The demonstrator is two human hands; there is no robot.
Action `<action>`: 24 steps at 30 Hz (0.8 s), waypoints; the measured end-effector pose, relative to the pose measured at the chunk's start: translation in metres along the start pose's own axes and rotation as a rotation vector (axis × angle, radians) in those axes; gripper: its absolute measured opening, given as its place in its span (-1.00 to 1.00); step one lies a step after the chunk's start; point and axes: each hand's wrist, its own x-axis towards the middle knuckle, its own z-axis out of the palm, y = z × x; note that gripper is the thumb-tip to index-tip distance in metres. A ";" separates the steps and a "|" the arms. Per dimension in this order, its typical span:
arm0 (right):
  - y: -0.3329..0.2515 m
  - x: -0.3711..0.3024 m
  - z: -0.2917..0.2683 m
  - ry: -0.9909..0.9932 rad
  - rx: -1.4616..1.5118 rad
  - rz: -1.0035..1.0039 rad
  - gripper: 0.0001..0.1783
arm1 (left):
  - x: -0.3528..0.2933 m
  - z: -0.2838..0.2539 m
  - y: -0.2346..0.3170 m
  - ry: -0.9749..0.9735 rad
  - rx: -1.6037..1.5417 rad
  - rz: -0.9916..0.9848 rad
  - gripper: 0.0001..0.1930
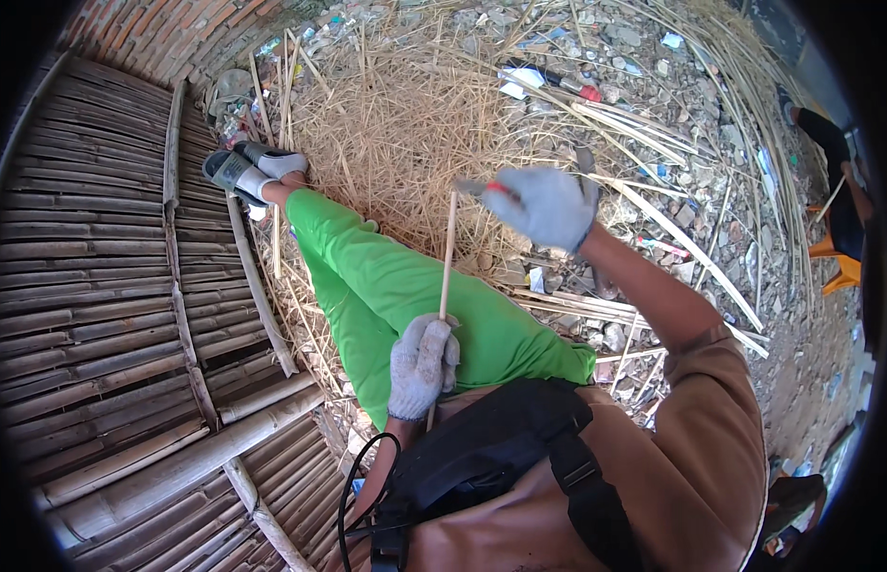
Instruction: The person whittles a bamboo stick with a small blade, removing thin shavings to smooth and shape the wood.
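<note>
In a pale knitted glove, my left hand (422,362) is wrapped round a thin bamboo stick (449,253) near my lap. The stick stands up from the fist, its far end level with the blade of a small knife (474,187). My right hand (544,205), also gloved, grips that knife, and a bit of red shows between the fingers. Blade and stick tip look very close; whether they touch I cannot tell. Beneath the stick lie my legs in green trousers (396,267), stretched toward the far left.
A bamboo slat platform (91,257) runs along my left, with a brick wall (167,38) behind it. Straw-like shavings (396,105) cover the ground ahead. Split bamboo strips (672,229) lie on rubble at right. Another person (830,143) is at the far right edge.
</note>
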 end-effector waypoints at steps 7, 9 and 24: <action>-0.037 -0.028 0.030 -0.100 0.023 -0.050 -0.45 | 0.000 -0.005 0.002 -0.027 0.027 0.003 -0.64; -0.011 -0.008 0.021 -0.060 -0.039 0.054 -0.44 | -0.003 -0.006 0.000 -0.053 0.033 0.001 -0.63; -0.035 -0.007 0.081 -0.139 0.715 0.400 -0.40 | 0.021 -0.015 -0.007 -0.144 -0.177 -0.030 -0.58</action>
